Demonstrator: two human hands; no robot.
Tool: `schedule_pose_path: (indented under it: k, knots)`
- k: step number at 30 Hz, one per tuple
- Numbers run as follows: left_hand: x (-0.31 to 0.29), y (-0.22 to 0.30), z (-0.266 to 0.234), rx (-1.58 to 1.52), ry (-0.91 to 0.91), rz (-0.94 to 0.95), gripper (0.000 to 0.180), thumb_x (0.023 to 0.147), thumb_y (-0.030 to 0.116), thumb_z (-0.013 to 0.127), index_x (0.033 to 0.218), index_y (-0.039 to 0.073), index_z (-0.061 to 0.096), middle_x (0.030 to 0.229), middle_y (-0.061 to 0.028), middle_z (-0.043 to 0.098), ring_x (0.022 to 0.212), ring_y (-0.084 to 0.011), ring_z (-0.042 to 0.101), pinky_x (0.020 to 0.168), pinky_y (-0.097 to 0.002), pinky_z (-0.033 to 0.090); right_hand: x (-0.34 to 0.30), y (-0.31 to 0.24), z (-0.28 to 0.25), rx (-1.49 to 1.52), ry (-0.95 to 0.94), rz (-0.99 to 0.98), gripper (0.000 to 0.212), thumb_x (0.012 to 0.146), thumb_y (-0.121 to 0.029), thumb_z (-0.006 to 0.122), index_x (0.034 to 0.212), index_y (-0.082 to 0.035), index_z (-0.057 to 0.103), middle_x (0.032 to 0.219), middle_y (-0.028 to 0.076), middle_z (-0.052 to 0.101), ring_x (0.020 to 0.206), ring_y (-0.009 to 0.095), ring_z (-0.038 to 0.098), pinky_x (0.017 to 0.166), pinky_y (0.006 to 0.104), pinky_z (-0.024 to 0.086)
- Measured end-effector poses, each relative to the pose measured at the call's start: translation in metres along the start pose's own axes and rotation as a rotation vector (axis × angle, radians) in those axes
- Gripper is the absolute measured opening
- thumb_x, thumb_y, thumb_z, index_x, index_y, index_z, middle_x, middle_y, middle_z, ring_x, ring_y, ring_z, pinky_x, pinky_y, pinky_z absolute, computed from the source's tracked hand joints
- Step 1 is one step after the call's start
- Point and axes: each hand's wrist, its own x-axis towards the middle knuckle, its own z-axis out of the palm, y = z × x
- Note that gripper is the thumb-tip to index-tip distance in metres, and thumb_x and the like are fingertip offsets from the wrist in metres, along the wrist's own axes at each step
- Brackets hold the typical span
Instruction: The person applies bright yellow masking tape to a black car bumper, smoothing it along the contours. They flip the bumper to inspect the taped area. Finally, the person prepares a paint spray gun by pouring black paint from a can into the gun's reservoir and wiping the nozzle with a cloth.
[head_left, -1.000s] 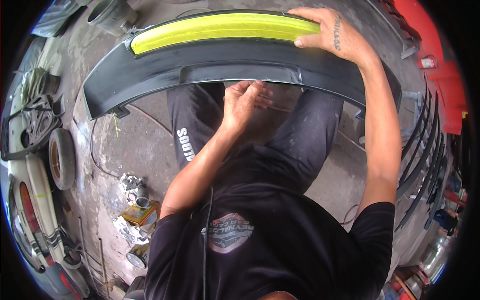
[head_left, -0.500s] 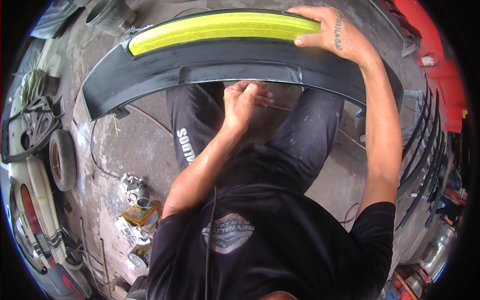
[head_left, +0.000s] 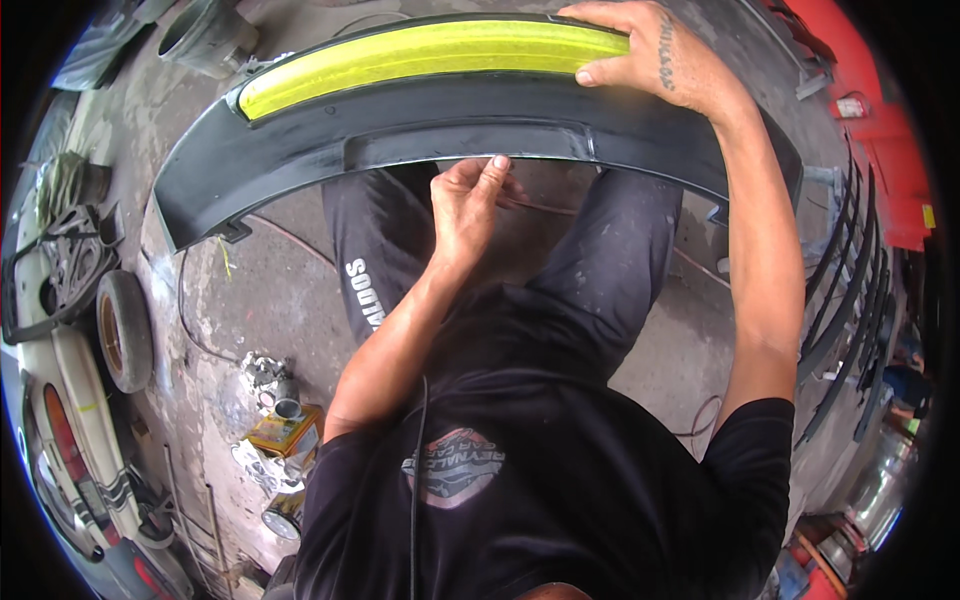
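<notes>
One tyre sits farthest to the left of my fingers, well apart from them. Next comes a grey bucket, beyond my left fingers and off to their side, then a yellow box on the floor, nearer my body than they are. Above my left fingers and running under my right ones stretches a long, curved black panel with a yellow-green insert. My left hand has its fingers curled, the thumb tip at the panel's near edge; whether they pinch it, I cannot tell. My right hand grips the panel's upper part, thumb on the near side of the insert, fingers over the far edge. Thin black strips lie farther right and nearer me than those fingers.
</notes>
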Motion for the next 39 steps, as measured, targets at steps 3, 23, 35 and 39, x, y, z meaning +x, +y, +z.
schedule_pose_path:
  k: [3, 23, 35, 39]
  knots:
    - [0.0, 0.004, 0.002, -0.024, 0.005, -0.033, 0.029, 0.107, 0.022, 0.07, 0.098, -0.005, 0.076, 0.08, -0.0114, 0.077, 0.071, -0.0166, 0.074, 0.067, -0.0303, 0.059, -0.003, -0.013, -0.004, -0.007, 0.013, 0.045, 0.064, 0.079, -0.023, 0.089, 0.133, 0.002, 0.068, 0.12, 0.023, 0.076, 0.11, 0.033, 0.074, 0.099, 0.0409, 0.057]
    - [0.009, -0.011, -0.075, -0.516, -0.223, -0.233, 0.08, 0.106, 0.064, 0.055, 0.162, 0.01, 0.036, 0.163, -0.0238, 0.041, 0.15, -0.0446, 0.044, 0.113, -0.0561, 0.047, -0.022, -0.014, 0.017, -0.253, 0.147, 0.036, 0.034, 0.082, -0.02, 0.089, 0.108, -0.003, 0.073, 0.092, 0.013, 0.079, 0.085, 0.032, 0.079, 0.073, 0.0445, 0.061]
    - [-0.036, 0.01, -0.067, -0.846, -0.19, -0.169, 0.059, 0.107, 0.045, 0.063, 0.15, 0.005, 0.055, 0.155, -0.0178, 0.055, 0.142, -0.0361, 0.054, 0.118, -0.0543, 0.049, -0.127, -0.101, 0.086, -0.59, 0.555, -0.27, 0.025, 0.086, -0.02, 0.073, 0.104, -0.005, 0.065, 0.096, 0.011, 0.064, 0.085, 0.024, 0.067, 0.074, 0.0347, 0.059]
    - [-0.017, 0.005, -0.086, -0.769, -0.118, -0.121, 0.051, 0.11, 0.041, 0.056, 0.146, 0.004, 0.057, 0.148, -0.0158, 0.061, 0.136, -0.0327, 0.059, 0.114, -0.0481, 0.053, -0.143, -0.108, 0.101, -0.516, 0.591, -0.263, 0.03, 0.085, -0.016, 0.074, 0.112, -0.009, 0.065, 0.106, 0.017, 0.067, 0.098, 0.034, 0.07, 0.083, 0.0446, 0.063]
